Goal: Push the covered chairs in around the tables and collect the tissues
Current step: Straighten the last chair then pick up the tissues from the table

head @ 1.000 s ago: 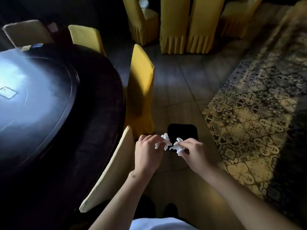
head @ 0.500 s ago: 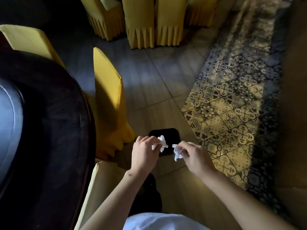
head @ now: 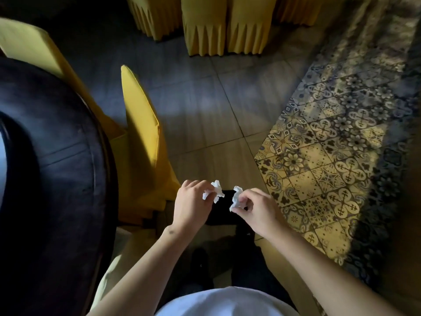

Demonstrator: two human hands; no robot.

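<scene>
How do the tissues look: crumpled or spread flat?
Crumpled. Left hand and right hand each pinch a wadded white tissue.

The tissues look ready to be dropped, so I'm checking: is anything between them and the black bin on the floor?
Nothing visible. The left hand pinches one tissue, the right hand the other tissue, both directly over the black bin.

A single head-worn camera looks steeply down and forward from standing height, close over the person's forearms, with the dark round wooden table (head: 57, 179) at left and patterned floor tiles (head: 330, 167) at right.
</scene>
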